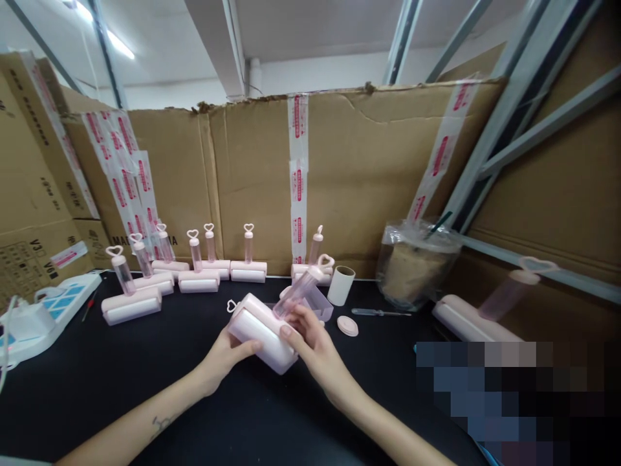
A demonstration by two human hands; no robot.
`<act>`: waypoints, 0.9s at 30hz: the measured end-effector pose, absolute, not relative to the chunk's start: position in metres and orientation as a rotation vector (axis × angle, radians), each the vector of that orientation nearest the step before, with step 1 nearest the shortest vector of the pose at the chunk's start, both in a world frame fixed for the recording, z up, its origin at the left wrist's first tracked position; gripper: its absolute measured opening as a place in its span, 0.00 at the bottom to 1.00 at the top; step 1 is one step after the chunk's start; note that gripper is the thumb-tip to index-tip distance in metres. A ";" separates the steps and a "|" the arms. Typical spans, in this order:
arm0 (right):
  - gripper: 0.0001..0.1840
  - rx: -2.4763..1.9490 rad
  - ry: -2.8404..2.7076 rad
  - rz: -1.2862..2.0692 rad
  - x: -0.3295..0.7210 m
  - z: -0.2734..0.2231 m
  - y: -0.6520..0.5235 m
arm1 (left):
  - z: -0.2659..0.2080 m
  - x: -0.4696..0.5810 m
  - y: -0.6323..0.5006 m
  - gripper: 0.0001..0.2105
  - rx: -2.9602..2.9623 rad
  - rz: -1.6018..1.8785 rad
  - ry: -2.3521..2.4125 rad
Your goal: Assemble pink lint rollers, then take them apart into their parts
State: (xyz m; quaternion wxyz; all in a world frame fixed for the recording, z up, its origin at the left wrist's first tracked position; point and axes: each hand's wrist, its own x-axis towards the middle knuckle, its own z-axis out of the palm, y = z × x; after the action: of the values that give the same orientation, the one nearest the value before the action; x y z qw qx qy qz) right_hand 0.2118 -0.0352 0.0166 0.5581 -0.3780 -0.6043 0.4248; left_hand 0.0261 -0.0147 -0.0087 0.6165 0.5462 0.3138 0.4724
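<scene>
A pink lint roller (262,330) with a white sticky roll and a clear pink, heart-topped handle is held tilted above the black table. My left hand (226,359) grips its left end, thumb along the front and the other fingers hidden behind. At the right end, my right hand (315,340) has its thumb on the pink casing and its fingers near the base of the handle. Just behind lie a translucent purple plastic part (320,304), partly covered by the hand and handle, and a round pink cap (348,325). A white roll (341,286) stands beside them.
Several similar lint rollers (130,304) stand along the back, and another lint roller (478,320) is at right. A screwdriver (378,312) lies before a bagged drink cup (417,265). At left is a power strip (53,317). Cardboard walls (252,162) enclose the table (145,382).
</scene>
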 end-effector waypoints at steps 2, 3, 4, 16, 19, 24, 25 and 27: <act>0.19 -0.905 -1.430 1.094 0.212 0.022 -0.036 | -0.004 0.025 -0.017 0.23 1.266 1.072 0.701; 0.18 -0.925 -1.418 1.110 0.213 0.024 -0.037 | -0.002 0.023 -0.018 0.23 1.283 1.061 0.692; 0.17 -0.948 -1.402 1.113 0.213 0.027 -0.038 | 0.001 0.022 -0.018 0.23 1.302 1.048 0.683; 0.16 -1.039 -1.334 0.993 0.214 0.034 -0.043 | 0.013 0.016 -0.018 0.22 1.353 0.943 0.606; 0.15 -1.033 -1.341 0.977 0.217 0.041 -0.045 | 0.016 0.013 -0.017 0.24 1.363 0.923 0.575; 0.12 -0.980 -1.290 0.773 0.234 0.052 -0.042 | 0.015 0.005 -0.011 0.24 1.371 1.001 0.527; 0.11 -0.958 -1.267 0.704 0.239 0.055 -0.040 | 0.014 0.003 -0.010 0.24 1.352 1.038 0.530; 0.10 -0.917 -1.211 0.593 0.249 0.062 -0.038 | 0.016 -0.001 -0.005 0.26 1.301 1.112 0.542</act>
State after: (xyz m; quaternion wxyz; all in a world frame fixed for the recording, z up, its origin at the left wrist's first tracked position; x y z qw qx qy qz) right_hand 0.2491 -0.0384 0.0617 0.6855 -0.4095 -0.5405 0.2648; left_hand -0.0012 -0.0052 0.0157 0.6236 0.5666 0.2359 0.4843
